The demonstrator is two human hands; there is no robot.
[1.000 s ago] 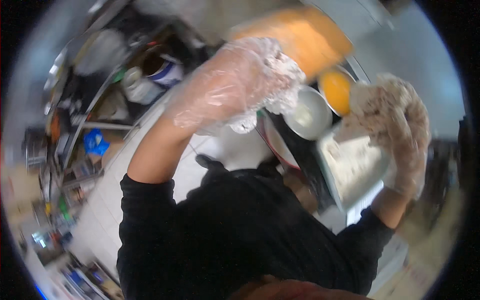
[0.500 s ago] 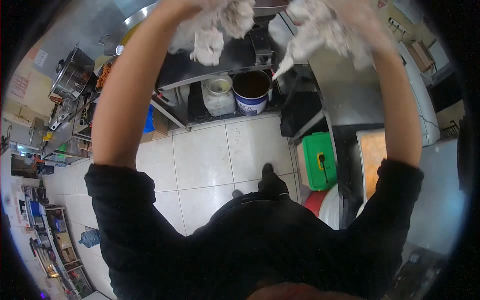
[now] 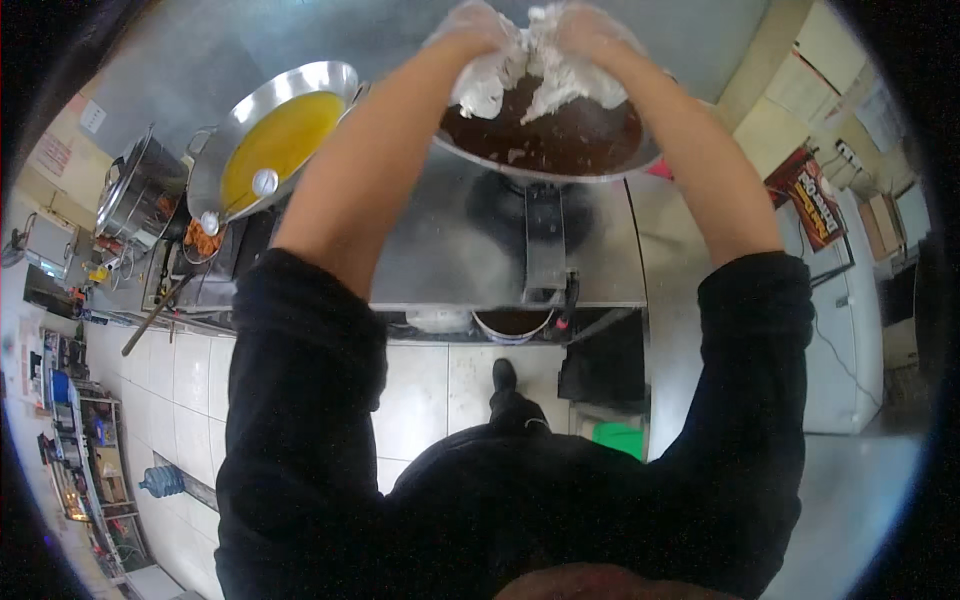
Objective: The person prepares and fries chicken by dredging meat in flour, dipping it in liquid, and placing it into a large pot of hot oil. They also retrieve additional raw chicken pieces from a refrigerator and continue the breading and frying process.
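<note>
My left hand [image 3: 466, 28] is closed around white flour-coated pieces of food [image 3: 486, 86], which hang below its fingers. My right hand [image 3: 598, 34] grips more flour-coated pieces [image 3: 568, 84], one ending in a pointed tip. The kind of food under the coating does not show. Both hands look white with flour and are slightly blurred. They are held close together over the far part of a wide metal wok [image 3: 560, 178] of dark brown oil [image 3: 575, 140]. Small pale bits show on the oil below.
Left of the wok, a metal pan [image 3: 335, 78] of yellow oil [image 3: 285, 135] has a ladle [image 3: 264, 183] in it. A tall pot [image 3: 130, 195] and a strainer of orange-brown food [image 3: 205, 238] stand farther left. A steel counter [image 3: 430, 250] runs in front of me; a red-brown box [image 3: 808, 200] is at right.
My hands have come closer together with the floured pieces, now above the dark oil. The view has shifted toward the stove, bringing both oil pans into sight.
</note>
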